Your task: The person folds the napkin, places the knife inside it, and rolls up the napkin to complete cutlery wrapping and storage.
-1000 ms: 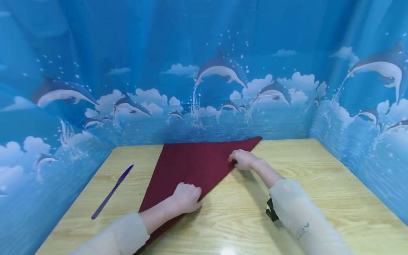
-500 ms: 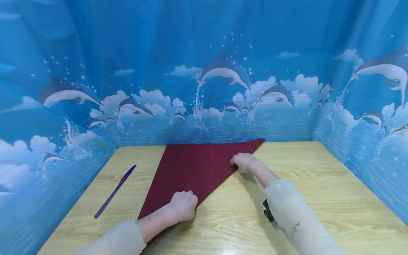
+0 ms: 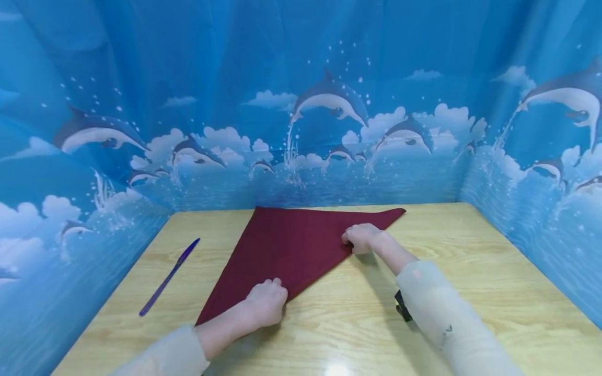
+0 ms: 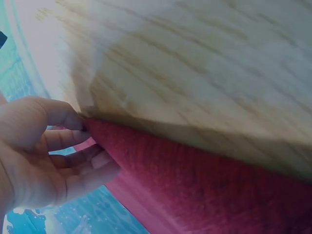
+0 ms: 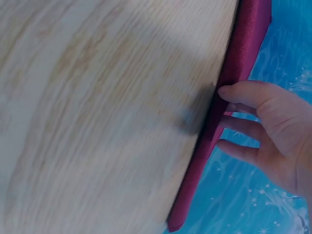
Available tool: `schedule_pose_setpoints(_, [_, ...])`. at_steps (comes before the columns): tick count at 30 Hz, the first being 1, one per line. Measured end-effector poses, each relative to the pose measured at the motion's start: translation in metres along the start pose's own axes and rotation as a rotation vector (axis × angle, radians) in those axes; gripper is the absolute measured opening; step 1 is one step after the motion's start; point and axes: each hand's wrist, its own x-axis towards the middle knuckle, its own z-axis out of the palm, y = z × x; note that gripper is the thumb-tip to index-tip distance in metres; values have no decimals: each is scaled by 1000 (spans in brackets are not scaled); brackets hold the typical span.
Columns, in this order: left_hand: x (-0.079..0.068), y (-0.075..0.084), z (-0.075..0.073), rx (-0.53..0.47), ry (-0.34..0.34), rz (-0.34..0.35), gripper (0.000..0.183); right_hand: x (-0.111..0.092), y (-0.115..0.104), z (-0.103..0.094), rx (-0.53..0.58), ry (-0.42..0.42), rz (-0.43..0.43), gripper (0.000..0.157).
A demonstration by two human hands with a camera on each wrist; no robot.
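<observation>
A dark red cloth napkin (image 3: pixel 291 245), folded into a triangle, lies on the wooden table. Its slanting near edge runs from lower left to a narrow tip at the back right. My left hand (image 3: pixel 265 303) pinches this edge toward its lower end; in the left wrist view, the thumb and fingers (image 4: pixel 68 139) hold the cloth's border. Farther along the same edge, my right hand (image 3: pixel 362 238) grips the cloth between thumb and fingers, which the right wrist view shows at the long narrow border (image 5: pixel 239 53). The lower left corner is partly hidden by my left forearm.
A purple plastic knife (image 3: pixel 170 277) lies slanted on the table (image 3: pixel 400 334), left of the cloth. Blue curtains (image 3: pixel 301 104) printed with dolphins enclose the table's back and sides.
The napkin has turned slightly: its back corners have shifted right. My left hand has drawn the edge a little left, while my right hand stays nearly in place on the cloth.
</observation>
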Motion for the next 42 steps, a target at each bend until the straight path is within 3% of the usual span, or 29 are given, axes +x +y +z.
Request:
schedule_pose_setpoints(8, [-7, -4, 4, -71, 45, 34, 10, -17, -5, -1, -2, -69, -4, 13])
schedule_pose_setpoints(15, [-9, -4, 6, -66, 71, 54, 14, -35, -8, 1, 46, -86, 6, 33])
schedule_pose_setpoints(25, [-8, -7, 9, -53, 52, 61, 20, -58, -14, 5, 99, -123, 63, 57])
schedule_pose_setpoints(28, [-8, -8, 10, -64, 26, 50, 23, -65, -18, 6, 126, -127, 85, 57])
schedule_pose_setpoints(35, [-7, -14, 9, -133, -30, 28, 29, -76, -26, 15, 117, -74, 74, 40])
schedule_pose_setpoints(42, [-6, -20, 14, -193, -24, 1, 33, -86, -26, 27, 136, -6, 120, 44])
